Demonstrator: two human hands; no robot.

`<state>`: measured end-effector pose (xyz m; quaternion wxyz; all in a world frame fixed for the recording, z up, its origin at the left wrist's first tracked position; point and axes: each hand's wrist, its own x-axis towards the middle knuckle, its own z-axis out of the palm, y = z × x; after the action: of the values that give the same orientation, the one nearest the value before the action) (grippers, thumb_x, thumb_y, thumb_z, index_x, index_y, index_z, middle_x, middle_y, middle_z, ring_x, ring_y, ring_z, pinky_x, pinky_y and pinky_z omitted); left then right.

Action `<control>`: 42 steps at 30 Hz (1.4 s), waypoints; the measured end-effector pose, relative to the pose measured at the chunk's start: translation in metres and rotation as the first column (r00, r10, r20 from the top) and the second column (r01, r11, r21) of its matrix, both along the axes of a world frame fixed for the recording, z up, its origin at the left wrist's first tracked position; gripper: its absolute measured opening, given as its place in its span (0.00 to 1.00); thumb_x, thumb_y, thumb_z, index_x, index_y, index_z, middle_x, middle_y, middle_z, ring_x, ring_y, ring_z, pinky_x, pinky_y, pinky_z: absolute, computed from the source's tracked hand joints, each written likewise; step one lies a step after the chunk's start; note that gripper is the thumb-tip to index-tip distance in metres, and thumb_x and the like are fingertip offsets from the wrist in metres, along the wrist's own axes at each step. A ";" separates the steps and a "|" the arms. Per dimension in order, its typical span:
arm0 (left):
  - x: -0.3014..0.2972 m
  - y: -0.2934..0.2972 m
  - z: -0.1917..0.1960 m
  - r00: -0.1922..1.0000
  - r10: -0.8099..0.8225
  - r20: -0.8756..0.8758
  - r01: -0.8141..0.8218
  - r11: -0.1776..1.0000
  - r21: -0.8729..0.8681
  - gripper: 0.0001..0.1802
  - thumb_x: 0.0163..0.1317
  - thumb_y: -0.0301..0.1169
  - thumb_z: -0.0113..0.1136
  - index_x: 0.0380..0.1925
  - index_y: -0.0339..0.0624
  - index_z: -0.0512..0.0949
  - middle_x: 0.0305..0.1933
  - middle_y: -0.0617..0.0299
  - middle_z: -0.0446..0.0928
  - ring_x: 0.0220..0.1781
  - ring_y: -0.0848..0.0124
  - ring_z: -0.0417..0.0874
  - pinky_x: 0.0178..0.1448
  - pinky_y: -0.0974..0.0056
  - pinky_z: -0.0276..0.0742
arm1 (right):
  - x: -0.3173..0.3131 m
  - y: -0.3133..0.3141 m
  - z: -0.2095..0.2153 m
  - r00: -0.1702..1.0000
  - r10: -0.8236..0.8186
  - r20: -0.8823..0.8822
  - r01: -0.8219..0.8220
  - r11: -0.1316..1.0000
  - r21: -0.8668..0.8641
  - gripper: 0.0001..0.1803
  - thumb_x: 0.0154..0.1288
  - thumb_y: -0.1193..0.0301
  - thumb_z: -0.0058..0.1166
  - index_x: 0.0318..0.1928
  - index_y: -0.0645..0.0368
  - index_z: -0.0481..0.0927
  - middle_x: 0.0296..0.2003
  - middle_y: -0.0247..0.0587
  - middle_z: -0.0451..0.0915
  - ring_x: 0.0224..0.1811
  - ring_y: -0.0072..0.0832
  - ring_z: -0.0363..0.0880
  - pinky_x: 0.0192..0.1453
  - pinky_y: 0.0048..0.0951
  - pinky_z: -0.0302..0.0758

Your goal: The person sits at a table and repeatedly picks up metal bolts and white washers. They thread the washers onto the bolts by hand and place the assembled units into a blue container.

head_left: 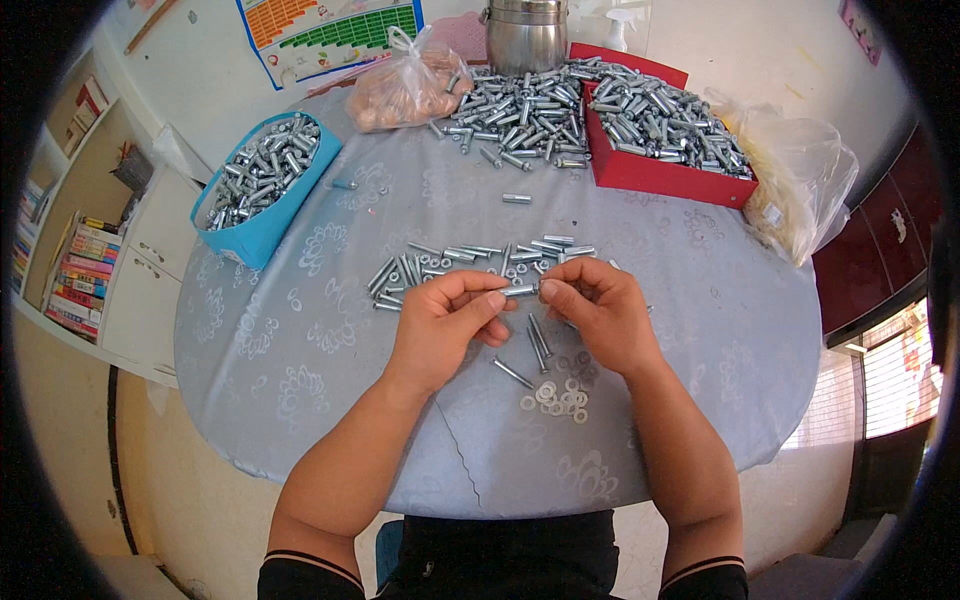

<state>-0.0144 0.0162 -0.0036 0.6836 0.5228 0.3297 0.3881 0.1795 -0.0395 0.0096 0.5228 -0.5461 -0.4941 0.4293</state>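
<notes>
Over the middle of the table, my left hand [440, 325] is closed in a pinch on one end of a silver sleeve anchor bolt [519, 291]. The other end of this bolt sits between the thumb and fingers of my right hand [600, 305]. It lies roughly level between the two hands. Just beyond them spreads a loose group of metal sleeves, bolts and nuts [462, 256], partly hidden by my fingers. Below my hands are a few loose bolts [513, 373] and a small pile of flat washers [560, 401].
A blue box [270, 232] full of anchor bolts stands at left. Farther back are a bolt heap [515, 112], a red box [670, 178] of bolts, a tied plastic bag [400, 95], a metal pot [527, 40] and another plastic bag [800, 195]. A grey cloth [300, 400] covers the round table.
</notes>
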 end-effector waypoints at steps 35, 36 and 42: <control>-0.001 -0.002 0.001 0.999 -0.035 0.037 0.036 0.999 -0.035 0.12 0.65 0.26 0.59 0.47 0.33 0.79 0.37 0.53 0.83 0.29 0.71 0.84 0.34 0.68 0.83 | 0.013 -0.005 -0.002 1.000 -0.011 0.002 0.011 0.999 -0.031 0.10 0.66 0.71 0.59 0.44 0.63 0.79 0.29 0.27 0.77 0.29 0.14 0.71 0.32 0.19 0.69; -0.001 -0.002 0.002 0.999 -0.036 0.038 0.037 0.999 -0.035 0.11 0.65 0.26 0.59 0.47 0.33 0.79 0.37 0.54 0.83 0.29 0.71 0.84 0.34 0.68 0.83 | 0.010 -0.005 -0.001 0.999 -0.019 -0.038 0.020 0.999 0.033 0.10 0.66 0.70 0.59 0.44 0.63 0.79 0.30 0.27 0.77 0.29 0.14 0.71 0.32 0.19 0.69; -0.002 -0.002 0.000 0.998 -0.044 0.040 0.045 0.998 -0.035 0.11 0.65 0.26 0.59 0.46 0.34 0.79 0.37 0.54 0.83 0.30 0.71 0.84 0.34 0.68 0.83 | 0.016 -0.006 0.001 0.981 0.080 0.177 -0.055 0.989 -0.140 0.11 0.64 0.74 0.62 0.46 0.64 0.78 0.31 0.28 0.78 0.30 0.14 0.72 0.34 0.20 0.71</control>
<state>-0.0165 0.0146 -0.0035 0.7077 0.5100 0.3115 0.3769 0.1951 -0.0450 0.0109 0.4225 -0.6001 -0.5278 0.4275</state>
